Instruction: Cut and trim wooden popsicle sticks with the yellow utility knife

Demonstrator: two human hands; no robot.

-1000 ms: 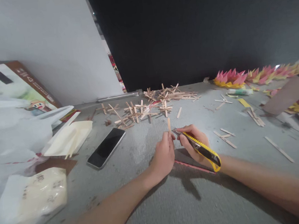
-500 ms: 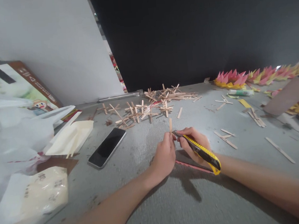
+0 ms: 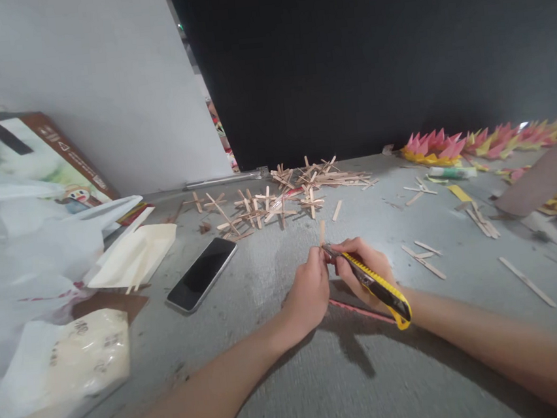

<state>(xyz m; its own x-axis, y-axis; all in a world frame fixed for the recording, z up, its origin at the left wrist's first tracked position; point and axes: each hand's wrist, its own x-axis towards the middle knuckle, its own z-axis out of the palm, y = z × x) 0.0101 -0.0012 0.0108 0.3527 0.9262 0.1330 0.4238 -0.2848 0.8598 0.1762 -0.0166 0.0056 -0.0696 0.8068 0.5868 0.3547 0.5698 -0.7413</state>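
My left hand (image 3: 307, 290) is closed around a wooden craft stick (image 3: 322, 232), whose pale end stands up above the fingers. In my right hand (image 3: 363, 270) is a yellow and black utility knife (image 3: 377, 286), its front end against the stick by my left fingertips. The blade's contact with the wood is too small to make out. Under the hands lies a strip with a pink, wavy edge (image 3: 362, 311), partly hidden. Beyond them is a pile of craft sticks (image 3: 339, 178), with several joined into crossed shapes (image 3: 312, 200).
Left of my hands lie a phone (image 3: 202, 275), a cream tray (image 3: 138, 255) with small sticks, a clear-wrapped packet (image 3: 88, 352) and white plastic bags (image 3: 20, 240). Loose sticks (image 3: 526, 282), a glue tube (image 3: 452, 172) and pink and yellow folded-paper pieces (image 3: 435, 148) lie to the right.
The visible end of the stick looks slightly shorter and leans a little to the right. Both hands keep nearly the same grip; the whole view has shifted slightly.
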